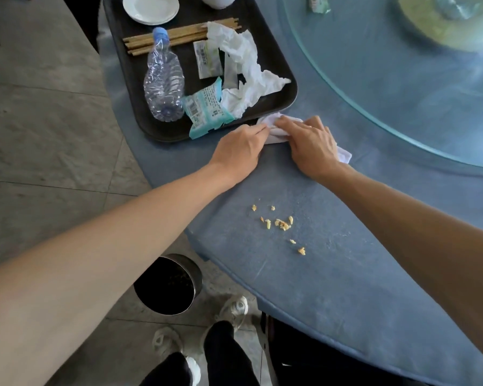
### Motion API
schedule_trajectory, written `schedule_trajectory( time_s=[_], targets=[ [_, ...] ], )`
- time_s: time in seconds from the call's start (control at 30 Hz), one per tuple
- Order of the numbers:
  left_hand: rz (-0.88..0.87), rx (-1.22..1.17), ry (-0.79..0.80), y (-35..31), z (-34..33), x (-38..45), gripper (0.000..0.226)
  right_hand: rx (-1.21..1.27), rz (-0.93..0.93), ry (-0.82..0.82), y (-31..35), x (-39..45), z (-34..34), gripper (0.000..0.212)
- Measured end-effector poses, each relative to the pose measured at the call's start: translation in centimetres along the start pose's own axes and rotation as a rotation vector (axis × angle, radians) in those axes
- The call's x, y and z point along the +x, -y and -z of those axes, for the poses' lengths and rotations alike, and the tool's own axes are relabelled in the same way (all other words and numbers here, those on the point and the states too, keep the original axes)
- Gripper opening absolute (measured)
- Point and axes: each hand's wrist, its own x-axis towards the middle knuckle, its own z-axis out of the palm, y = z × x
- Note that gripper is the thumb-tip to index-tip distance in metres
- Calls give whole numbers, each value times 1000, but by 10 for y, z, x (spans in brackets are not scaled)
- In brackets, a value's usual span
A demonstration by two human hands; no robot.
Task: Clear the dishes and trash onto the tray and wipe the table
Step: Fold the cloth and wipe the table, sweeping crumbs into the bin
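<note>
Pressing the cloth [276, 133] — right fingers [289, 123] flat, left fingers [258, 131] at its edge, grip unclear — tray [134, 87] just beyond, crumbs [282, 224] nearer.

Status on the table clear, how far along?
Done: bottle, chopsticks, plate, wrappers and tissue sit on the tray. In hand: left hand and right hand rest on the white cloth beside the tray. Left: crumbs on the table near its edge; a packet on the glass turntable.

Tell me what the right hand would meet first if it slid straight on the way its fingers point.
Most likely the near rim of the black tray, just beyond the white cloth under the right hand; depth is unclear.
</note>
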Motion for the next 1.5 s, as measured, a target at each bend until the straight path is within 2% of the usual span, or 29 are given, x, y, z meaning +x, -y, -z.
schedule_trajectory(
  time_s=[0.17,0.33,0.47,0.53,0.6,0.67,0.77,0.9,1.03,1.13,1.2,1.3,1.4,1.5],
  targets=[
    [23,-58,-82,1,2,-17,20,4,97,89,8,4,6,54],
    [111,-140,-146,9,10,-54,19,-17,251,188,32,-4,10,52],
    [175,-215,-64,-8,21,-94,11,-7,398,288,40,-39,19,55],
    [146,-284,-14,-19,29,-113,10,-12,463,325,40,-64,29,54],
    [92,-333,-27,-29,40,-124,10,-8,475,294,40,-81,41,55],
    [68,-334,-97,-31,51,-117,12,22,439,207,41,-81,54,52],
    [100,-317,-168,-20,64,-91,14,76,385,72,50,-58,65,37],
    [187,-320,-82,10,64,-78,13,81,279,191,66,-27,50,35],
    [249,-352,19,23,50,-98,15,114,289,253,64,-37,36,40],
    [205,-358,10,13,39,-117,13,166,311,250,57,-72,39,42],
    [143,-354,40,4,39,-119,13,116,284,248,49,-96,46,40],
    [88,-315,14,-3,47,-97,13,17,175,155,35,-107,55,37],
    [42,-246,-47,-10,52,-65,14,27,32,37,31,-103,61,34],
    [29,-145,35,-6,44,-56,19,31,-113,112,37,-105,49,38]
  ],
)
